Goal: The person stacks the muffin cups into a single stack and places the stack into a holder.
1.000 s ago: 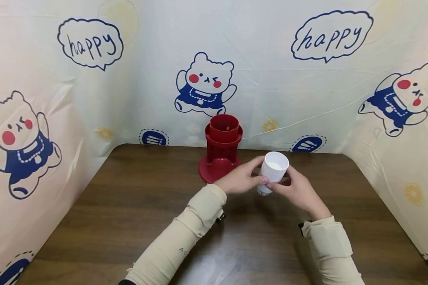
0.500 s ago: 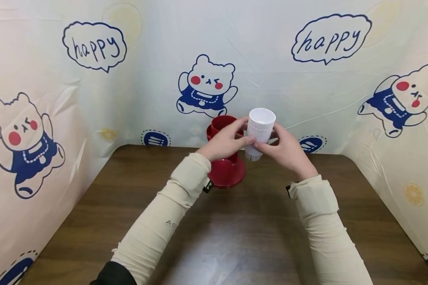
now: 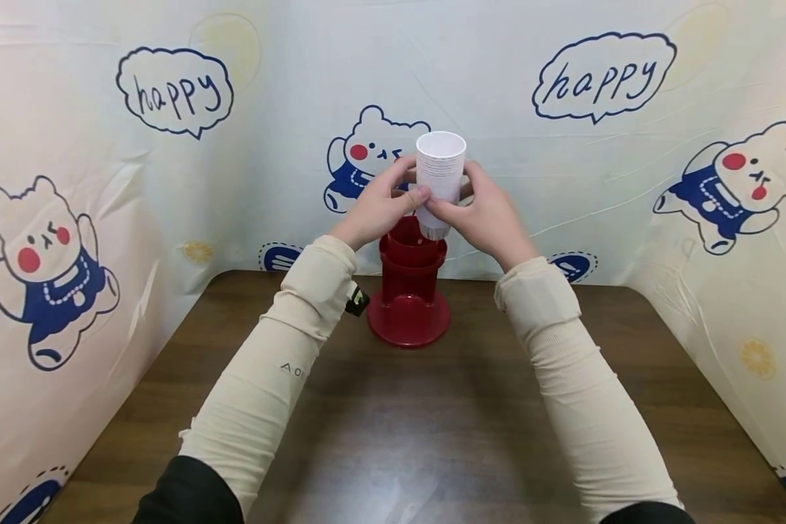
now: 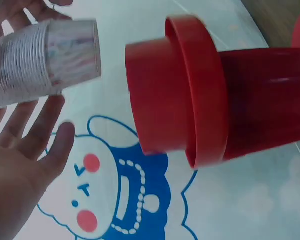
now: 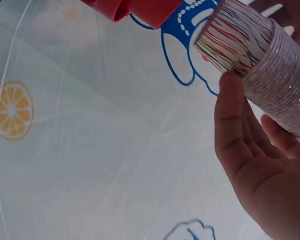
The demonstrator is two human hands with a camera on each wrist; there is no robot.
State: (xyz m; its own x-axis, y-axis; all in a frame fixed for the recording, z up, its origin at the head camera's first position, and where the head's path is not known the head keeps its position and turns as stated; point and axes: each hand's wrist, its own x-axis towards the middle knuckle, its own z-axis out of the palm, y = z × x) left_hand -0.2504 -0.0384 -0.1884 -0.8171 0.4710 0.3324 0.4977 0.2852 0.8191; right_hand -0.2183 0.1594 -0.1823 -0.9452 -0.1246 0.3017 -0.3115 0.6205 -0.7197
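Observation:
Both hands grip a stack of nested white paper cups [image 3: 441,171] in the air, mouth up, one hand on each side. My left hand [image 3: 378,207] holds its left side, and my right hand [image 3: 487,215] holds its right. Just below the stack stands a red plastic cup holder [image 3: 409,284] with a round base, a wide collar and an open top. In the left wrist view, a gap separates the lowest cup [image 4: 74,52] from the holder's rim [image 4: 132,97]. Thin coloured streaks mark the lowest cup [image 5: 235,42] in the right wrist view.
The holder stands near the back edge of a dark wooden table [image 3: 393,422]. Behind and beside the table hangs a pale curtain [image 3: 498,87] printed with cartoon bears and speech bubbles.
Both hands have lifted the cup stack and carried it leftward, from right of the red holder to above its open top. The holder stays in place.

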